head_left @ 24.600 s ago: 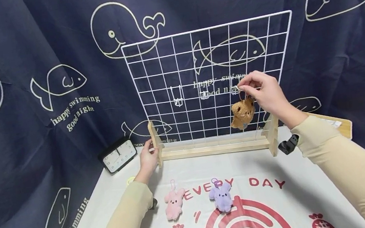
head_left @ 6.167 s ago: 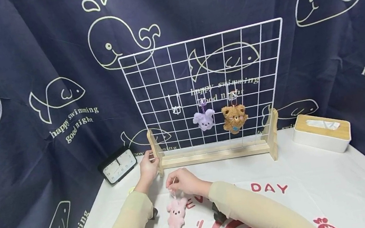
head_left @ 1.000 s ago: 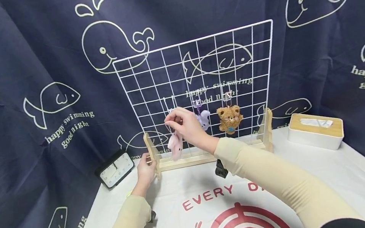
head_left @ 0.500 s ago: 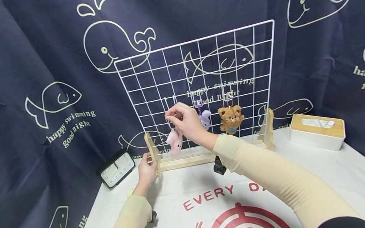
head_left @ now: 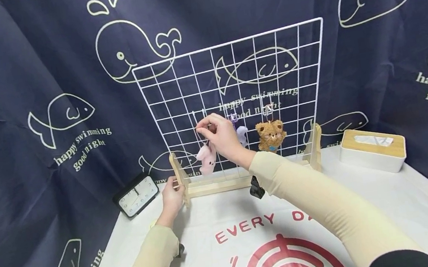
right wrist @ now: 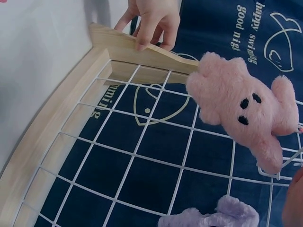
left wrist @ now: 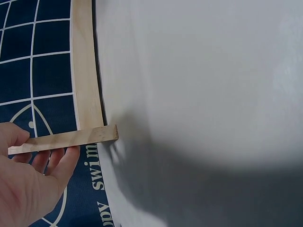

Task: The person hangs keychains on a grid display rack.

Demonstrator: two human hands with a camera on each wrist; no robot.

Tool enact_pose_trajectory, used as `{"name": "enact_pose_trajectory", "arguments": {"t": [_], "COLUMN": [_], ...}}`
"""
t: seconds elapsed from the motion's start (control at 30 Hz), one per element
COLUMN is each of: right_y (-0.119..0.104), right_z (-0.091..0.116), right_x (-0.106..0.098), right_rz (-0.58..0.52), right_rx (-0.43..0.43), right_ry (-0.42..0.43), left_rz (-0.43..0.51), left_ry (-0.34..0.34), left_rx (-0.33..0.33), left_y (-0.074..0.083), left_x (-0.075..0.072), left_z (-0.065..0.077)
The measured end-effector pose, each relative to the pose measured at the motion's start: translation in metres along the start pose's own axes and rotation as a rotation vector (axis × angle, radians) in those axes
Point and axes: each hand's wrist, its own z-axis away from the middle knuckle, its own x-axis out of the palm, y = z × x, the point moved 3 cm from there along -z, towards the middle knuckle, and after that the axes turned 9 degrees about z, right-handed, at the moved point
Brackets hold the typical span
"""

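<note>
My right hand (head_left: 223, 136) pinches the loop of a pink plush keychain (head_left: 207, 158) in front of the left hook of a white wire grid rack. In the right wrist view the pink plush (right wrist: 236, 97) dangles beside the hook (right wrist: 269, 174), its face showing. My left hand (head_left: 172, 198) grips the rack's left wooden foot (head_left: 180, 178), thumb on one side and fingers on the other, as the left wrist view shows. A purple plush keychain (head_left: 242, 136), partly behind my right hand, hangs from the middle hook. From the right hook hangs a brown bear keychain (head_left: 271, 136).
A black-framed clock (head_left: 138, 197) stands left of the rack. At the right is a tissue box (head_left: 372, 151) with a wooden lid. A white cloth with red print (head_left: 246, 226) covers the table, and a dark blue curtain (head_left: 64, 45) surrounds it.
Long before, I held the bear while the purple and pink plushes lay on the table; both others now hang. The pink plush has risen from table to left hook. My left hand stays put.
</note>
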Motion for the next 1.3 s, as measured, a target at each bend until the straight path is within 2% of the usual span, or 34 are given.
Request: {"name": "enact_pose_trajectory", "arguments": {"t": [0.67, 1.3], "right_y": [0.014, 0.024], "right_z": [-0.002, -0.007], "right_x": [0.005, 0.007], "right_rz": [0.017, 0.12], "right_rx": [0.087, 0.139], "right_ry": [0.023, 0.08], "left_rz": [-0.006, -0.011], "left_ry": [0.015, 0.015], "left_rx": [0.017, 0.006], "left_y": [-0.002, -0.001], "left_x": [0.0, 0.002], "left_z": [-0.003, -0.001]}}
